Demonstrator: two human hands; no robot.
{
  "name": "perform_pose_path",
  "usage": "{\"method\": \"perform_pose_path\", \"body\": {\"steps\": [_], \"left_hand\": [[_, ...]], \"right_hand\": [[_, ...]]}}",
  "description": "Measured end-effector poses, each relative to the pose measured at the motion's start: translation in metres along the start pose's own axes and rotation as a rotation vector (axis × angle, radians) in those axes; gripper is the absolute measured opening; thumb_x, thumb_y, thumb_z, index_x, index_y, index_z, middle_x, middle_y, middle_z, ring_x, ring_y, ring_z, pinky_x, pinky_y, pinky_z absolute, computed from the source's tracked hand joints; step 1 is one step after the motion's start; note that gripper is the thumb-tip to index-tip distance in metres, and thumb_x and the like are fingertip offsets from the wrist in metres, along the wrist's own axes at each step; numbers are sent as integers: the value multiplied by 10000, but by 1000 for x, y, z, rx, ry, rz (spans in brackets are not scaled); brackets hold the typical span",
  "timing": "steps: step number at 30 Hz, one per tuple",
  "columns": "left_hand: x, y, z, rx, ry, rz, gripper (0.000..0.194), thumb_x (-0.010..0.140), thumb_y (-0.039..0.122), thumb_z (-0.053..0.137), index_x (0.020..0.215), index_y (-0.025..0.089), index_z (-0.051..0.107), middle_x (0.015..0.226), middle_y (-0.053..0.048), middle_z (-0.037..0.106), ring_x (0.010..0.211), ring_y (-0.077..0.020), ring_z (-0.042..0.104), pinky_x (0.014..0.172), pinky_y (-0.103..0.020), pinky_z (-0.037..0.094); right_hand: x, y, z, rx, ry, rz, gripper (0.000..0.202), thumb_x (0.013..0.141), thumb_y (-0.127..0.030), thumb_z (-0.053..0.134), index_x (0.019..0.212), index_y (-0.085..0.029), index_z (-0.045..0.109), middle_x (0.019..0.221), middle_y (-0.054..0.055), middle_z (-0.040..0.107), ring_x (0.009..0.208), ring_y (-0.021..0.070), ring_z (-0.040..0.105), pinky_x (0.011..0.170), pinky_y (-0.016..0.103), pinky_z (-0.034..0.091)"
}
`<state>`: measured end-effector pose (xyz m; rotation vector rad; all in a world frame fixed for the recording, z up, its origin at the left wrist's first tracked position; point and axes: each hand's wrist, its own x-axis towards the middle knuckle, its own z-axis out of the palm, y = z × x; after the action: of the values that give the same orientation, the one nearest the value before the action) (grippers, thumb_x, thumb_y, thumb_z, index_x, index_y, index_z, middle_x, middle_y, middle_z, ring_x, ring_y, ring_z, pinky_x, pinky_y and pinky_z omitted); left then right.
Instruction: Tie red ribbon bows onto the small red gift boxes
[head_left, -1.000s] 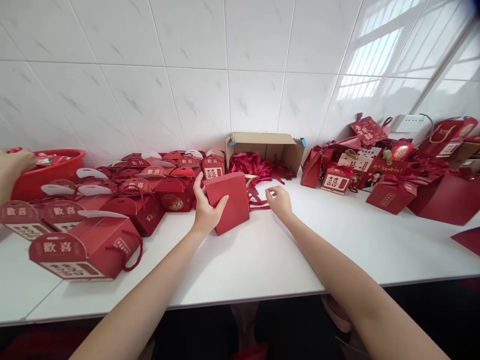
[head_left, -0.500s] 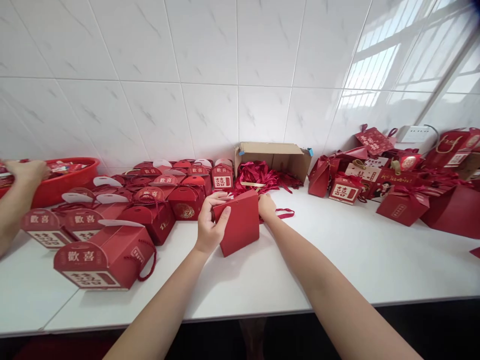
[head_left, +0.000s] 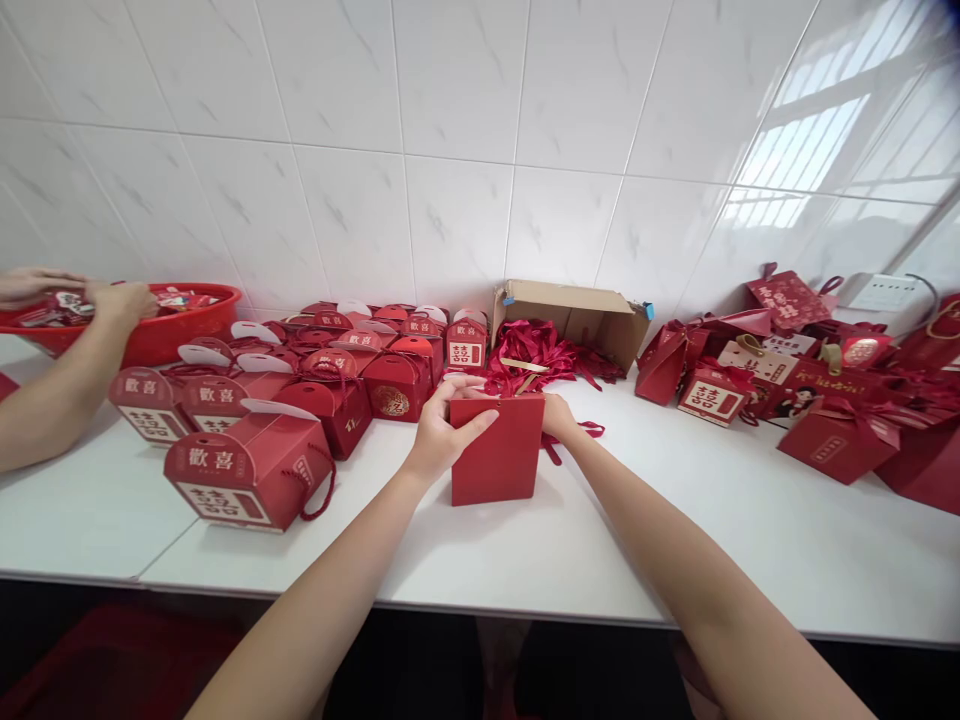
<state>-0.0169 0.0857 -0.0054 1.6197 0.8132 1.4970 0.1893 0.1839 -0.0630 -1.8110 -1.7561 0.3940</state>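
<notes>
A red paper gift box [head_left: 495, 460] stands upright on the white table, its plain face towards me. My left hand [head_left: 446, 430] grips its upper left side, thumb across the front and fingers over the top edge. At the upper right edge is my right hand [head_left: 561, 420], closed, its fingertips hidden behind the box. Beside that hand a dark red ribbon [head_left: 592, 430] trails on the table; whether the hand holds it is hidden. Beyond the box lies a heap of red ribbons [head_left: 532, 345], spilling from an open cardboard box [head_left: 574, 294].
Several red candy boxes [head_left: 240, 475] with rope handles stand in rows at left. Finished-looking red boxes with bows [head_left: 836, 435] crowd the right. A co-worker's hands [head_left: 124, 300] are over a red basin [head_left: 187, 325] of wrapped sweets. A tiled wall [head_left: 450, 90] backs the table.
The view has swung left. The gift box has turned from tilted to upright with its face squarer to me. The co-worker's second hand has come into view at the basin.
</notes>
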Motion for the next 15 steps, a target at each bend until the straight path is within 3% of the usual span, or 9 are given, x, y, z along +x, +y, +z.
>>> {"method": "perform_pose_path", "body": {"steps": [3, 7, 12, 15], "left_hand": [[1, 1, -1, -73, -58, -94, 352, 682, 332, 764, 969, 179, 627, 910, -54, 679, 805, -190, 654, 626, -263, 542], [1, 2, -1, -142, -113, -106, 274, 711, 364, 740, 838, 161, 606, 1043, -102, 687, 907, -235, 665, 671, -309, 571], [1, 0, 0, -119, -64, -129, 272, 698, 351, 753, 831, 180, 587, 728, -16, 671, 618, -160, 652, 501, -238, 530], [0, -2, 1, -63, -28, -95, 260, 700, 352, 747, 822, 182, 592, 655, 11, 631, 551, -141, 624, 453, -216, 502]], "right_hand": [[-10, 4, -7, 143, 27, -14, 152, 868, -268, 615, 927, -129, 617, 909, 35, 637, 809, 150, 610, 759, 327, 513], [-22, 9, -23, 373, 132, -75, 63, 747, -199, 633, 777, -168, 587, 781, 14, 644, 735, 156, 602, 749, 319, 488], [-45, 13, -56, 709, 216, -263, 198, 724, -345, 653, 799, -193, 551, 819, 26, 640, 807, 173, 624, 754, 329, 505], [-64, 13, -74, 853, 256, -370, 234, 727, -389, 691, 795, -205, 563, 829, 19, 630, 811, 160, 621, 755, 330, 521]]}}
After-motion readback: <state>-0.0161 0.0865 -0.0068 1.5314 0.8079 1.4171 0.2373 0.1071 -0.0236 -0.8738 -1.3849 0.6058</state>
